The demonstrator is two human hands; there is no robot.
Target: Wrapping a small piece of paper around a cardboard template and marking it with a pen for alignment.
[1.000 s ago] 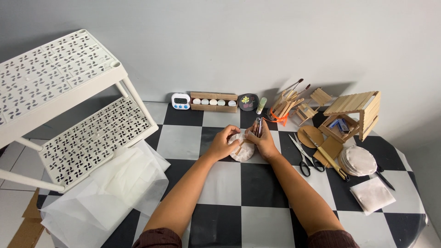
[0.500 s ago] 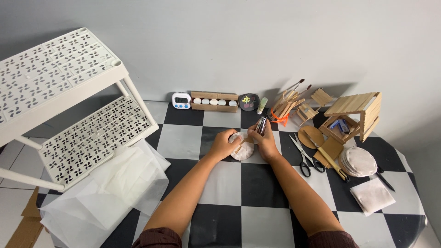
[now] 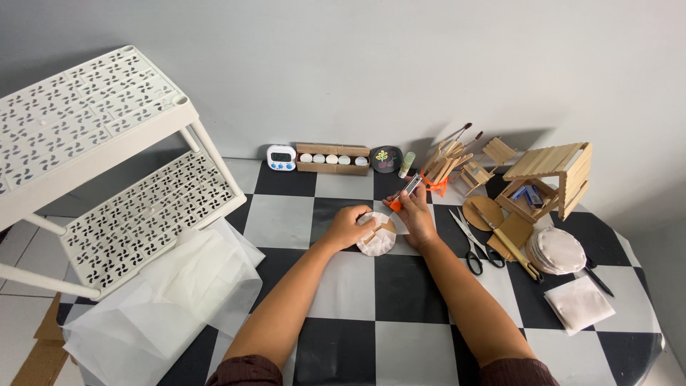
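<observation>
My left hand [image 3: 348, 226] presses down on a round disc covered in white paper [image 3: 378, 236] that lies on the checkered tabletop [image 3: 343, 293]. My right hand [image 3: 416, 214] holds a utility knife with an orange tip [image 3: 402, 193], its point down at the disc's upper right edge. The two hands nearly meet over the disc. Part of the disc is hidden under my left fingers.
Scissors [image 3: 466, 239] and a stack of white paper-covered discs [image 3: 557, 250] lie to the right, beside a wooden stick house [image 3: 554, 179]. A timer [image 3: 281, 156], a paint box [image 3: 333, 158] and brushes stand at the back. A white shelf rack [image 3: 107, 171] and sheets of white paper [image 3: 171, 293] are at the left.
The knife in my right hand has tilted and shifted slightly at the disc's edge. My left hand stays on the disc.
</observation>
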